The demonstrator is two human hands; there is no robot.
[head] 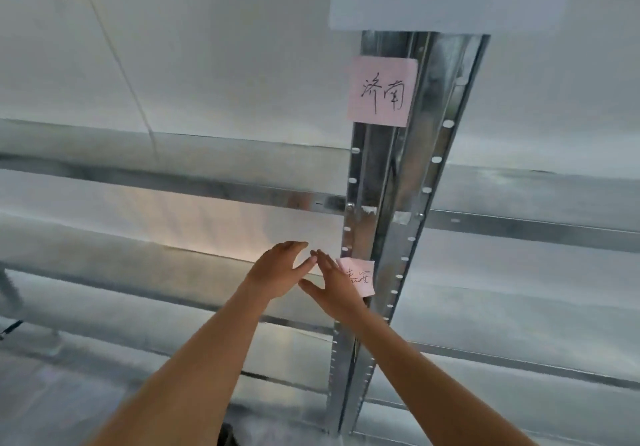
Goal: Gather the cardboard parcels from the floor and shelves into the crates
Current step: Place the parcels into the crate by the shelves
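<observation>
No cardboard parcel or crate shows in the head view. Both my arms reach forward toward a metal shelf rack. My left hand [277, 269] hovers with fingers straight in front of a shelf level, holding nothing. My right hand [332, 286] is beside it, fingers straight, lying partly over a small pink note [362, 277] stuck on the rack's upright post [388, 203]. The fingertips of the two hands almost meet.
A larger pink note [382, 91] with handwritten characters sticks higher on the post. Horizontal metal shelf rails [173, 182] run left and right; the shelf boards look whitish and blurred. A white wall stands behind. A dark object [227, 435] shows at the bottom edge.
</observation>
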